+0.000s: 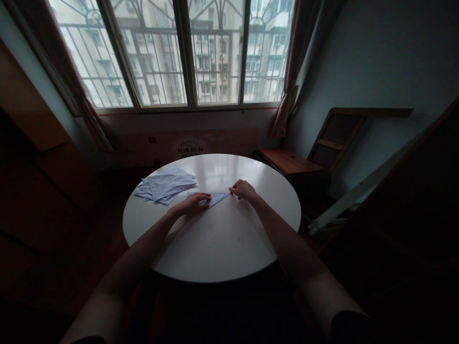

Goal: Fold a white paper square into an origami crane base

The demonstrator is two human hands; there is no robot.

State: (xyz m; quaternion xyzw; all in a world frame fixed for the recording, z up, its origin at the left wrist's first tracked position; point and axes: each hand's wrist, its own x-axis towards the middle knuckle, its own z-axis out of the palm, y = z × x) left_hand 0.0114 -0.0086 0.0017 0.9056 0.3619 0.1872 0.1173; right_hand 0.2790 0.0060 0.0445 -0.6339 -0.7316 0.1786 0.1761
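A piece of pale bluish paper (218,196), folded to a narrow point on its right, lies on the round white table (222,248). My left hand (195,203) rests on the paper's left part with its fingers stretched flat, covering some of it. At the pointed right end, my right hand (244,189) is closed in a pinch on the tip. Left of the paper, beyond my left hand, is a loose pile of similar pale papers (167,185), stacked unevenly.
A wooden chair (290,161) stands past the table's right rim. Barred windows (215,62) with tied-back curtains (283,114) are ahead, and a cardboard box (229,143) with printed characters sits below. A wooden cabinet (39,143) is at the left.
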